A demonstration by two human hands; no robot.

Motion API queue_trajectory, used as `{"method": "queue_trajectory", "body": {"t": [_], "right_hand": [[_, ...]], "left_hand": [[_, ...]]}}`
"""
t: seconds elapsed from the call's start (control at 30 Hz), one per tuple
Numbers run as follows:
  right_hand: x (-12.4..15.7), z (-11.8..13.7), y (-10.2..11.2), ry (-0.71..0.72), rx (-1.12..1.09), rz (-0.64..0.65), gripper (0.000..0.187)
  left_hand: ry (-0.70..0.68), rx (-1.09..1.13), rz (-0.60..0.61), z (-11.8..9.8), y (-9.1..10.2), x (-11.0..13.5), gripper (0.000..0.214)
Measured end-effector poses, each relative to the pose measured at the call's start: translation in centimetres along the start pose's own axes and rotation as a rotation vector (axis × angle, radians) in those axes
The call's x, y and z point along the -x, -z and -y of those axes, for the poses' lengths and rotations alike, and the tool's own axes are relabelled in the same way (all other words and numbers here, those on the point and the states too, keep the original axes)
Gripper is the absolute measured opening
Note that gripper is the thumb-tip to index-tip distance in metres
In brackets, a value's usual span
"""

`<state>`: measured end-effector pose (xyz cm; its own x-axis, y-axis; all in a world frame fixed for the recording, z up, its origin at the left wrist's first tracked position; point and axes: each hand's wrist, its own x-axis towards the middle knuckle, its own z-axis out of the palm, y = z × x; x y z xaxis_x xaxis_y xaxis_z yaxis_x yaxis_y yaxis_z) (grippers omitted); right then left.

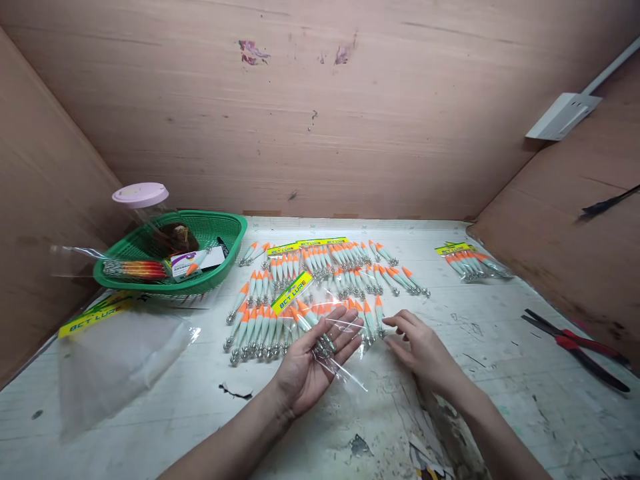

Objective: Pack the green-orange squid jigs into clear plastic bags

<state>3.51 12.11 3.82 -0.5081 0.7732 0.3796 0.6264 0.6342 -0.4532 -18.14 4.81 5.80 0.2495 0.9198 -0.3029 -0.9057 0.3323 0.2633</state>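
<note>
My left hand (313, 363) is turned palm up, with the thumb over a clear plastic bag (345, 375) that lies across it. Several white-and-orange fishing lures (307, 320) are inside the bag, and its yellow "BCT LURE" header card (291, 293) tilts upward. My right hand (420, 347) has its thumb and forefinger closed around the hooked end of a lure (379, 313) at the right end of the front row. Further loose lures (255, 327) lie in rows on the table, orange tips pointing away from me and metal hooks toward me. The left hand's bag hides part of these rows.
A green basket (235, 243) at left holds a lidded jar (143, 195) and packets. Flat header-card bags (115, 360) lie before it. At right are a filled lure pack (460, 263) and red-and-black pliers (575, 343). Wooden walls (300, 167) enclose the white table (500, 413).
</note>
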Motion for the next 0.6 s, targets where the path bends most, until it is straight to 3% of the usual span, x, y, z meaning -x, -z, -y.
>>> {"method": "queue_trajectory", "body": {"t": [0.13, 0.23, 0.33, 0.43, 0.53, 0.6], "right_hand": [[0.5, -0.9, -2.0, 0.002, 0.001, 0.016, 0.014], [0.7, -0.4, -1.9, 0.010, -0.017, 0.010, 0.009], [1.2, 0.2, 0.2, 0.019, -0.045, -0.015, 0.006], [2.4, 1.4, 3.9, 0.007, -0.234, -0.039, 0.012], [3.5, 3.5, 7.1, 0.067, -0.505, 0.148, 0.017], [3.5, 5.4, 7.7, 0.121, -0.516, 0.331, 0.019]], "left_hand": [[-0.002, 0.000, -0.029, 0.0, 0.0, -0.1, 0.032], [-0.001, 0.003, -0.041, 0.0, 0.0, -0.1, 0.033], [0.000, 0.004, -0.050, 0.0, 0.0, 0.0, 0.033], [-0.001, 0.000, -0.048, -0.2, 0.0, -0.1, 0.031], [-0.002, -0.002, -0.035, -0.3, 0.0, -0.2, 0.030], [0.002, -0.004, -0.024, -0.3, 0.0, -0.1, 0.030]]}}
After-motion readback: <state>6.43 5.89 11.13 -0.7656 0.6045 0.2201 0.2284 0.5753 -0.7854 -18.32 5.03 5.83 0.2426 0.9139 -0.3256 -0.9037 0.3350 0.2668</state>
